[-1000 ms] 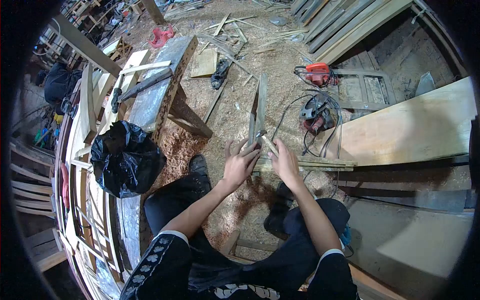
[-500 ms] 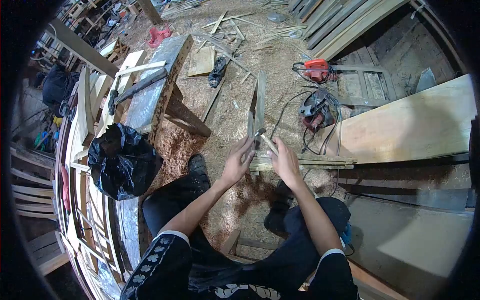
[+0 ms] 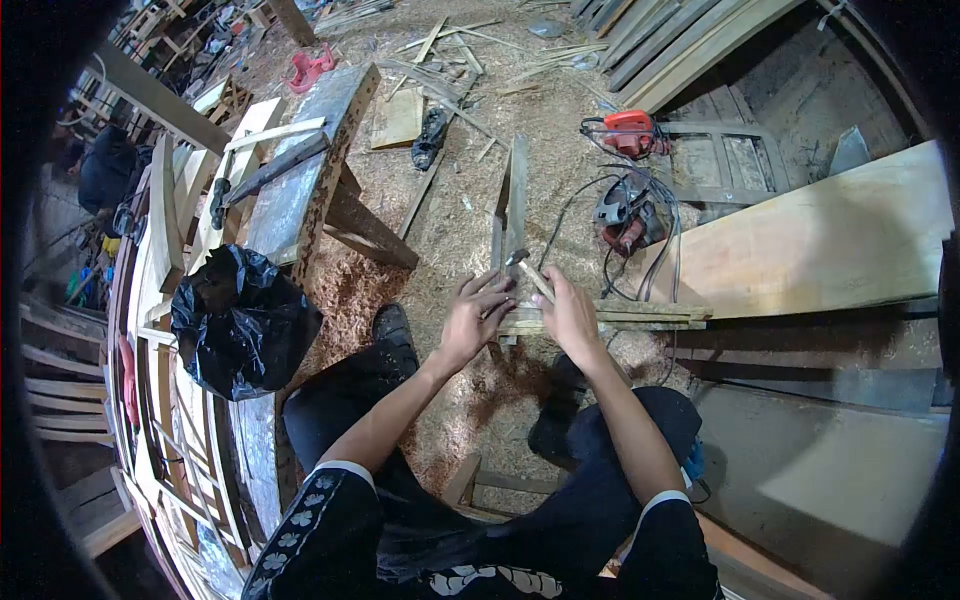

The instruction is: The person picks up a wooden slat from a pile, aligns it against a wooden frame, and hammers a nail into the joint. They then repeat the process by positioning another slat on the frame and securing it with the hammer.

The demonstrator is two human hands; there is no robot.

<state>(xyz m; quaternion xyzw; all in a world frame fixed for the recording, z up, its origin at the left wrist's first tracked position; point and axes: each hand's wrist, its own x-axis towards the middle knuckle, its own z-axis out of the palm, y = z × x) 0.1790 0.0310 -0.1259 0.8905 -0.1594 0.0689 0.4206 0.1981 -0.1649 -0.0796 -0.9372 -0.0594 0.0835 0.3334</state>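
1. Position: the person is seated low over the sawdust floor (image 3: 450, 230), with both hands close together in front of the knees at a joint of thin wood.
2. Left hand (image 3: 475, 315): lies on the joint where the long slats (image 3: 510, 195) meet the cross slats (image 3: 630, 318). The fingers are bent down onto the wood. Whether they pinch a nail or only press, I cannot tell.
3. Right hand (image 3: 572, 318): wrapped around the lower handle of a hammer (image 3: 528, 272), resting against the cross slats.
4. Step in hand, as I judge it: lining up a blow at the joint. The wood is steadied and the hammer is low and close, not raised.
5. What the next move calls for: a short, controlled stroke. The left fingers sit just beside the hammer head, so they need to be clear of the strike line, and the slats must not shift.
6. Hammer axis: runs diagonally from the right hand, up and to the left. The head is at the far end, over the near end of the long slats.
7. Slat axes: the long slats run straight away from the person. The cross slats run off to the right, roughly square to them.
8. Nearby: a circular saw (image 3: 625, 220) with tangled cord, and a wide board (image 3: 800, 250) to the right.
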